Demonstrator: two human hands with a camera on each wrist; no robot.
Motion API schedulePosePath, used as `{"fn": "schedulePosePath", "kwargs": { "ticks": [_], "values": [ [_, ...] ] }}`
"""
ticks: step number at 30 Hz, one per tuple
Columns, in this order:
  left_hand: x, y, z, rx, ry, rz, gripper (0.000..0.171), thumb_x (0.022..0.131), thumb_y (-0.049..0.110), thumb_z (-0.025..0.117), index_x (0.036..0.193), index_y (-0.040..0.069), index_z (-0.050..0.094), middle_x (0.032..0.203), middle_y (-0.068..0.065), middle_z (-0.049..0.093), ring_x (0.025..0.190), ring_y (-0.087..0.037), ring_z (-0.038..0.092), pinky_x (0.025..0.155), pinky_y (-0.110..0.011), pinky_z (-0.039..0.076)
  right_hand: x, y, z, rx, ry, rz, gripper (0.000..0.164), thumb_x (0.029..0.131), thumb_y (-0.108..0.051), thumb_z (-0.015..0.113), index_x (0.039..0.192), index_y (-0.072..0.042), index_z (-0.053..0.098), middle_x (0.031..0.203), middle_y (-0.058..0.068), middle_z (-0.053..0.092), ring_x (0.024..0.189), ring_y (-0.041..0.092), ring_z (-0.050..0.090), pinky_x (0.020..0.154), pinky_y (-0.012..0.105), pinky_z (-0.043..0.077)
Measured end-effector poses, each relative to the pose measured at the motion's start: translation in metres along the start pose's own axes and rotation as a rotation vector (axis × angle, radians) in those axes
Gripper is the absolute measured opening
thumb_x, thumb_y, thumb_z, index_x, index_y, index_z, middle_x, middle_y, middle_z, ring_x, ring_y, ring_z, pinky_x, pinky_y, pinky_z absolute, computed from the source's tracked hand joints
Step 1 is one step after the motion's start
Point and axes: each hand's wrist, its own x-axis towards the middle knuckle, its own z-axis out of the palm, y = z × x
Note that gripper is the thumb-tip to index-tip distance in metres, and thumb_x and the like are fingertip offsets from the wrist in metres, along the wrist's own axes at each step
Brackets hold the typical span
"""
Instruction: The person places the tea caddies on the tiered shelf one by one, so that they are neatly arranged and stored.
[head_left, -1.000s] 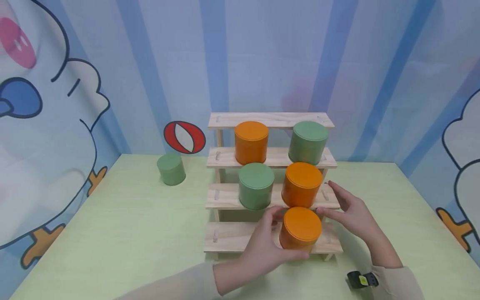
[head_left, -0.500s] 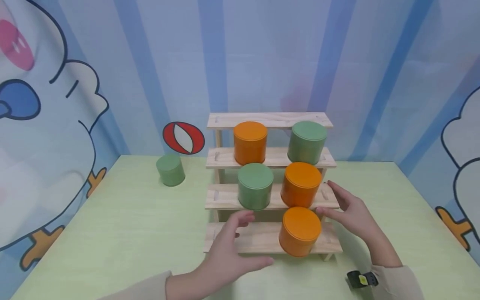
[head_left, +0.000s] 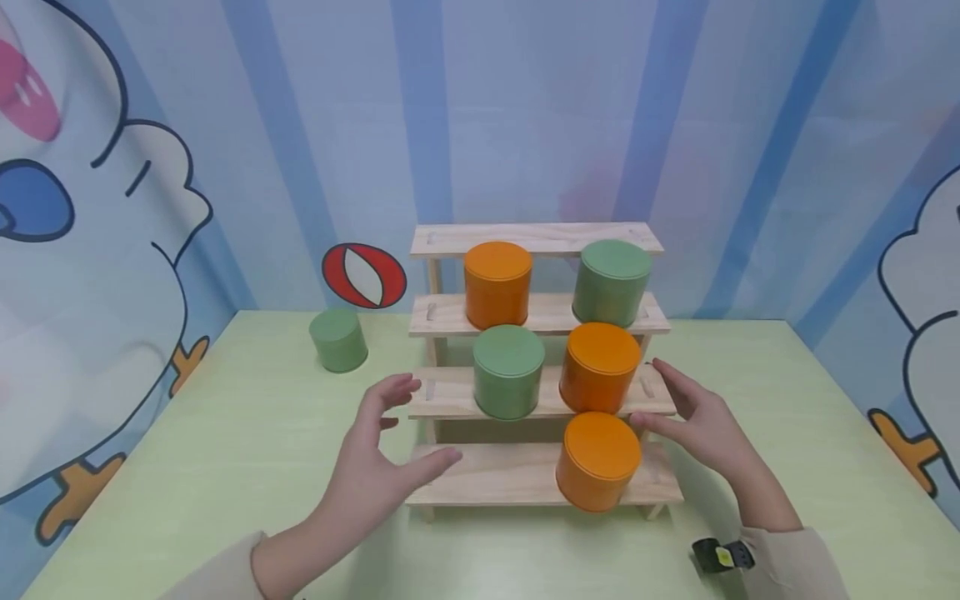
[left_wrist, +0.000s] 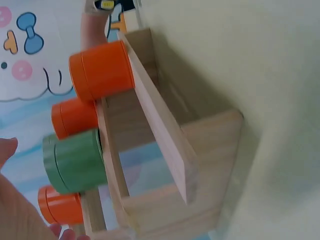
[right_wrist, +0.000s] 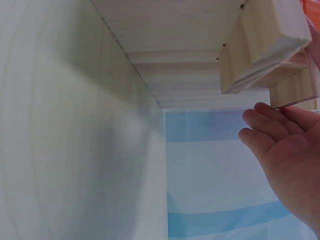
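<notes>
A stepped wooden shelf (head_left: 495, 475) stands on the table with round lidded tins on three of its tiers. On the lowest tier is an orange tin (head_left: 597, 462), by itself toward the right. The tier above carries a green tin (head_left: 507, 372) and another orange tin (head_left: 599, 369). Left of the shelf my left hand (head_left: 360, 475) hovers, fingers and thumb spread, holding nothing. My right hand (head_left: 712, 437) is at the shelf's right end, thumb tip beside the lowest orange tin; in the right wrist view its fingers (right_wrist: 265, 125) reach out along the shelf's side.
The third tier holds an orange tin (head_left: 497, 286) and a green tin (head_left: 612, 284); the top board (head_left: 536, 238) is bare. A separate green tin (head_left: 339, 341) sits at the table's back left. A printed curtain (head_left: 517, 108) hangs behind the table (head_left: 247, 467).
My left hand has let go of the lowest orange tin and moved left, away from the shelf. That tin stays on its tier. My right hand has hardly moved.
</notes>
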Motion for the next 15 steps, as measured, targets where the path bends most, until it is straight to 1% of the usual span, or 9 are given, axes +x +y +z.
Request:
{"fn": "schedulePosePath", "kwargs": {
  "ticks": [3,6,11,15],
  "values": [
    [0.008,-0.005,-0.009,0.017,0.055,0.024,0.081,0.074,0.017,0.084,0.14,0.009,0.038,0.138,-0.008,0.048,0.127,-0.025,0.041,0.101,-0.044,0.035,0.0,0.0,0.0,-0.006,0.003,0.004,0.091,0.086,-0.036,0.072,0.154,-0.008,0.018,0.156,0.023,0.021,0.139,0.045,0.029,0.105,0.06,0.033],
    [0.018,-0.014,-0.017,0.043,0.105,0.035,0.079,0.076,0.018,0.083,0.14,0.008,0.037,0.138,-0.008,0.047,0.128,-0.025,0.04,0.1,-0.042,0.034,0.0,0.0,0.0,-0.006,0.003,0.008,0.092,0.086,-0.036,0.072,0.154,-0.008,0.018,0.156,0.023,0.021,0.139,0.045,0.028,0.105,0.06,0.033],
    [0.04,-0.039,-0.03,0.077,0.208,0.047,0.077,0.079,0.018,0.08,0.14,0.005,0.035,0.138,-0.012,0.044,0.129,-0.027,0.039,0.101,-0.043,0.032,0.0,-0.001,0.0,0.004,0.002,0.009,0.092,0.086,-0.036,0.073,0.154,-0.007,0.018,0.156,0.023,0.021,0.139,0.045,0.028,0.106,0.06,0.032],
    [0.055,-0.059,-0.039,0.094,0.286,0.048,0.077,0.08,0.018,0.078,0.141,0.001,0.034,0.14,-0.015,0.041,0.13,-0.029,0.037,0.104,-0.05,0.03,0.0,0.0,0.0,0.006,0.004,0.012,0.093,0.086,-0.036,0.073,0.154,-0.008,0.018,0.157,0.021,0.021,0.139,0.044,0.028,0.106,0.059,0.032]
  ]
}}
